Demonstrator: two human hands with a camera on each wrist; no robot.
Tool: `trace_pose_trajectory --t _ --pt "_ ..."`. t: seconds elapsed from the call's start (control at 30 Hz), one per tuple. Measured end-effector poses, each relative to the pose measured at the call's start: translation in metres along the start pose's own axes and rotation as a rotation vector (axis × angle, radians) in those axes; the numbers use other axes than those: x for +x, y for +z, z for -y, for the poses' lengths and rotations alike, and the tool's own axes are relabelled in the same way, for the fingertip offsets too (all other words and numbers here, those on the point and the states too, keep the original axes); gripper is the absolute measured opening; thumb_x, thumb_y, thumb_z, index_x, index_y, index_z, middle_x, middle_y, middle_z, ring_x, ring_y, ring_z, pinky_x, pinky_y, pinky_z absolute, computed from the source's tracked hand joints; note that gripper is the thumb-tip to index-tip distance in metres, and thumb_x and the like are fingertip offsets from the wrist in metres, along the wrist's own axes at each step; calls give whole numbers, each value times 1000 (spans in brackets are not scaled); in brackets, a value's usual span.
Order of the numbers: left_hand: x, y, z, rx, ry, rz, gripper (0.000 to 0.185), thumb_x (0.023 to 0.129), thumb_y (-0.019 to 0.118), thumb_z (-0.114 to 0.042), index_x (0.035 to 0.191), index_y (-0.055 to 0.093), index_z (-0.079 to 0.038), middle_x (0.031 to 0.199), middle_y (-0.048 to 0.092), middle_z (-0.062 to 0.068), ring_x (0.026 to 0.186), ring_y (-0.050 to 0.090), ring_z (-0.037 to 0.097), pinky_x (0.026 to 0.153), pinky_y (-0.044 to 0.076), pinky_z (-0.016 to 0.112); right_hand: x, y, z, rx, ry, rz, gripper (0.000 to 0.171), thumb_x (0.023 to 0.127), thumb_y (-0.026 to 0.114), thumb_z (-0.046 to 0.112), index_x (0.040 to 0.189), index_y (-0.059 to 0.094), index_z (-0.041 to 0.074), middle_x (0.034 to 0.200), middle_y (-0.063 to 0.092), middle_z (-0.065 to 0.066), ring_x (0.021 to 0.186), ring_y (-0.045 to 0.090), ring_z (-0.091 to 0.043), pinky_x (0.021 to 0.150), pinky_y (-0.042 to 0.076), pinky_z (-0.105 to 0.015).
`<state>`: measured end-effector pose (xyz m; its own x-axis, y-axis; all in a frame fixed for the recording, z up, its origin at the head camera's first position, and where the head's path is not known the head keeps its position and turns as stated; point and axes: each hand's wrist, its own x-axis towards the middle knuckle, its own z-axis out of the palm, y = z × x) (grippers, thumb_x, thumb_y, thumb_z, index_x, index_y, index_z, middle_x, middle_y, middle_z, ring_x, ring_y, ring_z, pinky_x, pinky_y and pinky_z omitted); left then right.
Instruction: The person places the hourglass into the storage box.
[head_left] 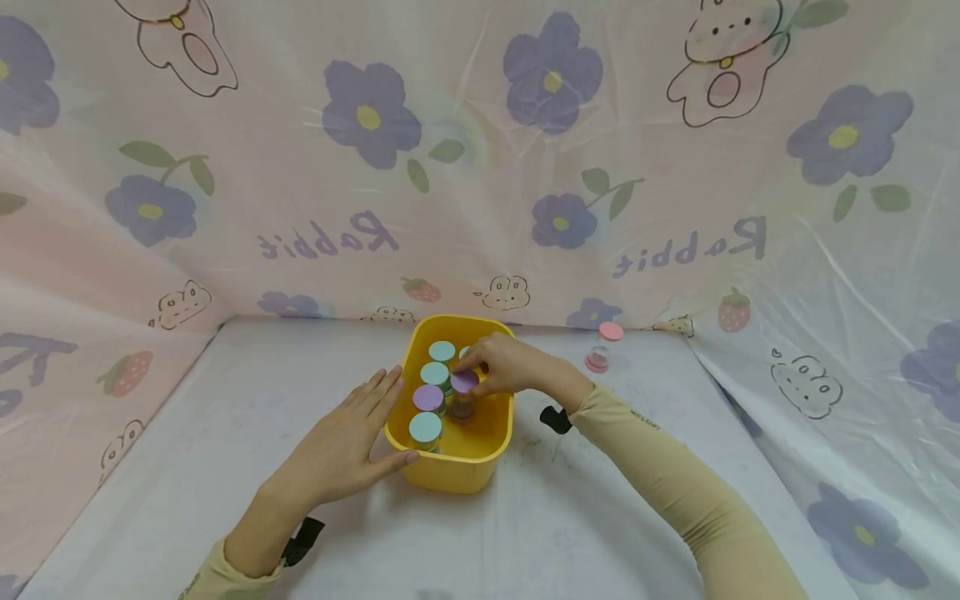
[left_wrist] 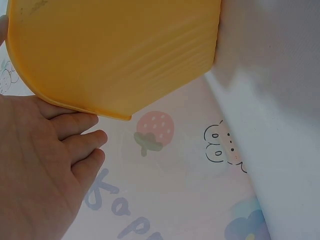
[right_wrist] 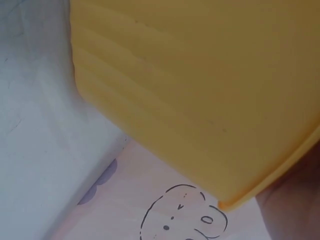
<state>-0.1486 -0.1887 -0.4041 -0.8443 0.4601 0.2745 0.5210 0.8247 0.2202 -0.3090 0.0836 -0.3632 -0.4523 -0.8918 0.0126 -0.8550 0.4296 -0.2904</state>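
A yellow plastic bin (head_left: 450, 477) stands on the white table, holding several small sand timers with round coloured caps. In its left row are a purple-capped timer (head_left: 428, 397) and light-blue-capped timers (head_left: 425, 427). My right hand (head_left: 517, 365) reaches over the right rim and pinches another purple-capped sand timer (head_left: 465, 383) between thumb and fingers, inside the bin. Behind that hand a further light-blue cap (head_left: 463, 353) is mostly hidden. My left hand (head_left: 337, 446) rests along the left rim, fingers straight. The left wrist view shows those fingers (left_wrist: 82, 142) against the bin's edge.
To the right, near the back of the table, a pink-capped sand timer (head_left: 597, 358) stands alone. A patterned curtain (head_left: 450, 192) with flowers and rabbits hangs behind and at both sides. The bin's outer wall (right_wrist: 190, 90) fills much of the right wrist view.
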Motion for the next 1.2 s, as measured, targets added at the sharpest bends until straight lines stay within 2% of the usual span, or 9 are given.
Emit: trace_pose_trajectory --t 0.37,0.47,0.63,0.77,0.9,1.07,1.2 --pt "0 -1 0 -7 -2 8 97 99 54 -68 163 27 0 171 23 14 157 23 35 126 25 55 2 1 -2 -13 31 28 41 90 84 21 129 75 12 88 68 6 72 51 -9 66 46 -21" --pt "1 -1 0 -9 -3 10 97 99 54 -68 163 28 0 171 23 14 157 23 35 126 25 55 1 1 -2 3 28 18 40 91 83 20 130 75 11 95 72 5 74 55 -11 68 48 -21" --pt "0 -2 0 -7 -4 14 97 99 54 -68 163 27 0 172 22 13 158 22 35 126 25 55 -6 -1 0 93 12 -45 36 94 79 18 128 75 10 112 77 -1 88 68 -22 81 59 -26" --pt "1 -2 0 -4 -2 9 97 99 54 -68 163 27 -1 172 22 13 158 22 34 126 26 56 -16 0 0 164 0 -136 33 95 77 14 127 75 7 119 76 -6 100 70 -27 89 61 -38" --pt "0 0 0 1 3 -5 98 98 54 -69 163 28 0 171 22 14 157 23 35 125 27 56 -28 3 -1 157 -7 -263 32 96 76 13 127 74 4 126 74 -7 111 69 -25 94 60 -41" --pt "1 0 -1 -2 -12 8 101 97 54 -72 163 27 0 172 21 13 158 21 34 126 26 55 -42 10 -6 177 0 -473 32 94 78 11 124 75 3 126 74 -6 98 69 -24 83 60 -39" --pt "1 0 -1 -3 -25 25 101 97 53 -72 164 26 -2 173 19 11 159 20 32 127 24 54 -54 16 -16 198 -10 -667 32 91 79 6 122 74 0 127 73 -10 101 69 -26 86 61 -40"
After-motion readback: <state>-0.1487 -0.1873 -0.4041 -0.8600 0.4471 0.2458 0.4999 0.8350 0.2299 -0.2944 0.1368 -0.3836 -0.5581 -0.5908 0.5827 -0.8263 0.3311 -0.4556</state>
